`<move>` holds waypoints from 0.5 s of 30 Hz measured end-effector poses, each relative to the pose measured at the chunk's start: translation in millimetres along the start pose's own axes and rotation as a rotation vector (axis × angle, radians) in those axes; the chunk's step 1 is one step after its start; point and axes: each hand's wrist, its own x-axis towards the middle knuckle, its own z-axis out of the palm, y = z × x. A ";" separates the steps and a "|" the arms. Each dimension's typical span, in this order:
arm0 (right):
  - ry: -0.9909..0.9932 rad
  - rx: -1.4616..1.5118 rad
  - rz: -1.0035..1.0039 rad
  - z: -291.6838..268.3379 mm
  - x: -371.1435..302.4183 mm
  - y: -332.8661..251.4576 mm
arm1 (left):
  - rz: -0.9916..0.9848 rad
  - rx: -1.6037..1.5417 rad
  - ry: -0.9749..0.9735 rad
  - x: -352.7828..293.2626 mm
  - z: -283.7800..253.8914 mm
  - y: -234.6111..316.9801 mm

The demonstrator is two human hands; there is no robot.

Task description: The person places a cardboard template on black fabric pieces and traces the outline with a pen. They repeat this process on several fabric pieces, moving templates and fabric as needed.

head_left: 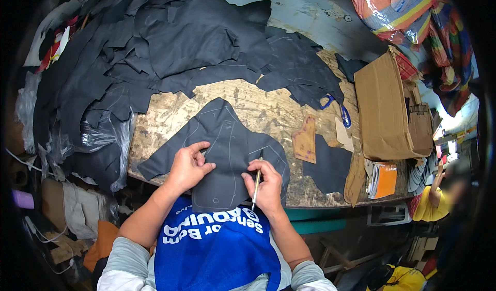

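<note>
The dark marked piece (223,146) lies at frame centre on the counter (165,116). With the left hand's (187,168) thumb and finger parted, it could slip, skewing lines from the pen (255,194) the right hand (268,185) grips.

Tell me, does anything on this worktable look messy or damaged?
The black pieces heaped across the back look untidy, overlapping at many angles, unlike the marked black piece laid out by the left hand and right hand. The wooden tabletop also looks worn, with dark blotches.

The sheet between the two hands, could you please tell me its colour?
The sheet is very dark grey, nearly black, as the head view shows.
</note>
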 end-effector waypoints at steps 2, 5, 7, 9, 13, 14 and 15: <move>-0.040 0.482 0.273 0.8 0.7 1.0 | -0.030 -0.317 -0.150 6.1 -4.6 -0.4; -0.099 0.709 0.308 -6.5 7.7 4.6 | -0.268 -0.793 -0.272 4.7 -3.3 -3.3; -0.136 0.634 0.340 -10.9 12.2 8.0 | -0.124 -0.622 -0.113 -1.2 2.5 -4.2; -0.154 0.537 0.375 -12.6 11.4 11.7 | 0.011 -0.278 0.030 -7.4 6.6 -3.8; -0.132 0.244 0.403 -9.9 -6.0 18.5 | 0.164 0.147 0.125 -15.0 7.7 -4.3; -0.125 0.280 0.325 -8.2 -8.9 20.2 | 0.151 0.107 0.077 -15.8 7.3 -5.2; -0.121 0.293 0.290 -6.8 -10.8 21.2 | 0.138 0.066 0.030 -16.1 7.8 -6.1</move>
